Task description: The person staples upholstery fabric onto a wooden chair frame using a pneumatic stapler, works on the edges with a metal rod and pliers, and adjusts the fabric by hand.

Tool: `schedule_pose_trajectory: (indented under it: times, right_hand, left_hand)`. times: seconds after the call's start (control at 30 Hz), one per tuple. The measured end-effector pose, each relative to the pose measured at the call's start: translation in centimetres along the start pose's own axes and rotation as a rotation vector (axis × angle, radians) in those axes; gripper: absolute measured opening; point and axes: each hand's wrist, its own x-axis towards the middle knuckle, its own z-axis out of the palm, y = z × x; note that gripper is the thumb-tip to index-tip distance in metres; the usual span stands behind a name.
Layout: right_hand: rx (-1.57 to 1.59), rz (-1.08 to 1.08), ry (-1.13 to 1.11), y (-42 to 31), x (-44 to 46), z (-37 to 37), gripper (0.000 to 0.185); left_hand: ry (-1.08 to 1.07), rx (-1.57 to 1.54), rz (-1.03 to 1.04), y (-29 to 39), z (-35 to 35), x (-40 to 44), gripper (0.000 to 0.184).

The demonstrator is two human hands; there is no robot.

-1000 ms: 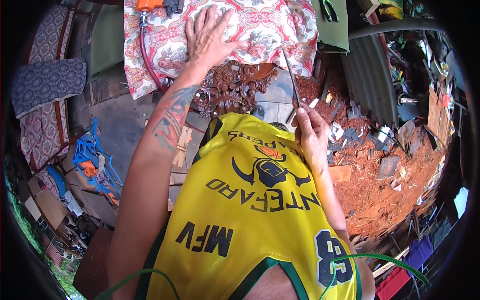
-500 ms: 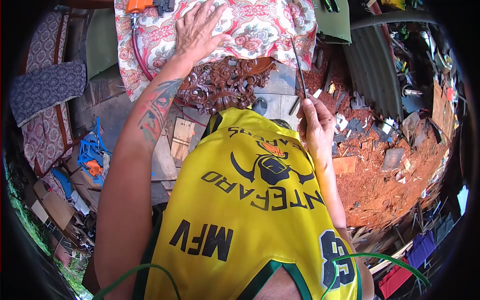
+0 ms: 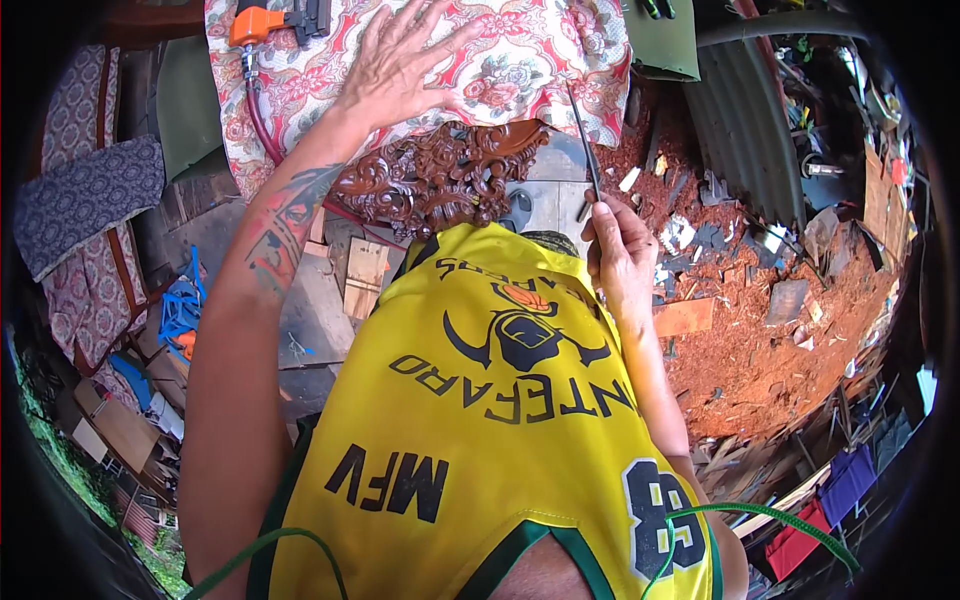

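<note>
My left hand [image 3: 395,75] lies with fingers spread on a red and cream floral fabric [image 3: 525,80]. In my right hand [image 3: 622,250] is a thin dark pointed rod [image 3: 587,145], like an awl or slim screwdriver; its handle end is hidden by my fingers. The tip points up over the right part of the fabric; whether it touches cannot be told. Carved, varnished brown wood [image 3: 450,170] shows below the fabric's near edge. To the left of my left hand rests an orange and black air stapler [image 3: 262,27] with a red hose [image 3: 262,120].
Blue patterned upholstery [image 3: 95,195] lies at the left over other floral pieces. A wooden block [image 3: 365,275] is on the plank floor. Reddish wood shavings [image 3: 770,370] and scraps cover the ground at right, beside corrugated metal sheeting [image 3: 745,150].
The view has shifted slightly, so the fabric and stapler appear farther left. My left hand's fingers are spread a bit wider, still on the fabric. The rod stays in my right hand.
</note>
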Motion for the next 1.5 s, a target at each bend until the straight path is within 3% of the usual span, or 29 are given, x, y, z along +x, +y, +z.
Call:
schedule_pose_trajectory:
  times: [0.2,0.3,0.37,0.4,0.47,0.63,0.73,0.77,0.93,1.0,1.03,1.07,1.17,1.27,1.3,1.5]
  right_hand:
    - [-0.017,0.003,0.018,-1.5,0.4,1.6,0.035]
    - [0.063,-0.038,0.031,-1.5,0.4,1.4,0.033]
    - [0.039,-0.066,0.052,-0.7,0.5,0.8,0.03]
    - [0.049,-0.084,0.025,0.0,0.1,-0.4,0.03]
    - [0.039,-0.081,0.062,0.7,-0.6,-1.5,0.029]
    - [0.04,-0.051,0.09,1.2,-0.6,-1.6,0.027]
    - [0.042,-0.037,0.095,0.0,-0.1,-0.7,0.027]
    - [0.046,-0.054,0.093,-0.6,0.0,0.0,0.027]
    - [0.027,-0.095,0.08,-1.7,0.2,1.1,0.028]
    - [0.02,-0.091,0.071,-1.4,-0.2,0.8,0.029]
    - [0.019,-0.086,0.083,-0.9,-0.4,0.5,0.029]
    - [0.02,-0.082,0.095,-0.4,-0.5,0.2,0.029]
    - [0.002,-0.082,0.109,1.1,-1.2,-1.0,0.028]
    - [0.042,-0.076,0.142,1.5,-2.3,-1.1,0.026]
    - [0.054,-0.078,0.145,1.9,-2.5,-1.4,0.026]
    - [0.104,-0.073,0.169,3.3,-3.5,-2.2,0.023]
  left_hand:
    - [-0.051,0.028,-0.039,-0.2,1.3,0.8,0.092]
    - [0.04,0.028,0.039,-1.3,2.8,0.9,0.084]
    - [0.062,0.847,0.146,-2.5,4.3,0.9,0.098]
    - [0.049,0.848,0.163,-2.4,4.0,-0.5,0.098]
    - [0.129,0.236,0.336,-3.5,2.8,-0.4,0.101]
    - [0.08,0.349,0.309,-2.6,2.9,0.3,0.101]
    - [0.172,0.376,0.245,-1.2,4.2,1.1,0.092]
    - [0.221,0.379,0.235,-0.7,4.5,1.3,0.08]
    - [0.206,0.294,0.167,-0.8,4.1,3.2,0.058]
    - [0.096,0.207,0.34,-2.9,3.4,3.5,0.067]
    - [0.252,0.263,0.368,-2.1,1.8,2.9,0.047]
    - [0.256,0.27,0.365,-3.1,2.4,2.9,0.047]
    - [0.437,0.303,0.107,-7.8,7.5,2.7,0.057]
    - [0.47,0.342,-0.035,-7.3,8.2,2.4,0.058]
    - [0.327,0.25,-0.112,-4.3,5.0,1.3,0.06]
    - [0.314,0.289,-0.127,-3.1,4.9,-0.2,0.062]
